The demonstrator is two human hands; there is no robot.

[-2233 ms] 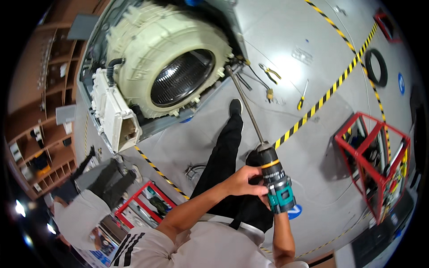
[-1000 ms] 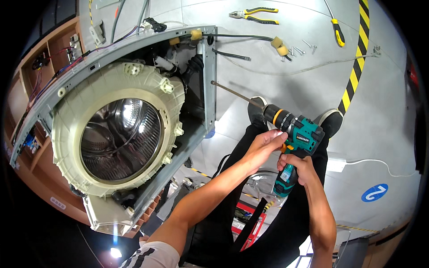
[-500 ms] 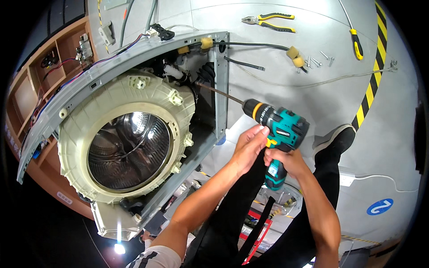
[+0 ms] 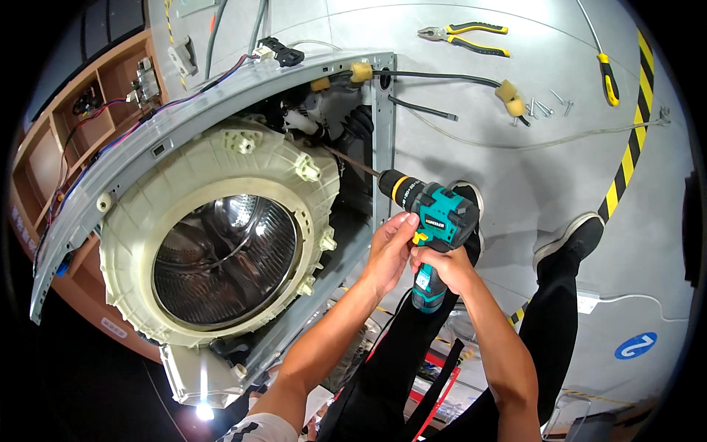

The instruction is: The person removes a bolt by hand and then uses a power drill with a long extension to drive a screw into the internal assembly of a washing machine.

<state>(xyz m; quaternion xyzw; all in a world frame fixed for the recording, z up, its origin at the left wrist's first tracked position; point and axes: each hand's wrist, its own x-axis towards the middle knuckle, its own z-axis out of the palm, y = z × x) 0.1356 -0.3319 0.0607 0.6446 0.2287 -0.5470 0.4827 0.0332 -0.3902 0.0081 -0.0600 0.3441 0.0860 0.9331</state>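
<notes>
A teal and black cordless drill (image 4: 442,214) points toward the opened washing machine, its handle wrapped by my right hand (image 4: 448,267). My left hand (image 4: 392,249) has its fingers closed against the drill's near side, by the yellow switch under the body. From the chuck a long thin bit (image 4: 353,160) runs into the gap between the cream tub (image 4: 132,272) and the grey cabinet frame (image 4: 384,140). Its tip lies near a black ribbed hose (image 4: 355,127) in shadow; what it touches I cannot tell. Inside the tub shows the steel drum (image 4: 224,265).
On the grey floor beyond the cabinet lie pliers (image 4: 471,37), a screwdriver (image 4: 607,79), several screws (image 4: 543,107) and a black cable (image 4: 442,75) with yellow foam pieces. A wooden shelf unit (image 4: 103,88) stands at left. My shoes (image 4: 571,239) are on the floor at right.
The drill and both hands have moved left, with the bit reaching deeper into the cabinet. The view has shifted, and my second shoe now shows behind the drill.
</notes>
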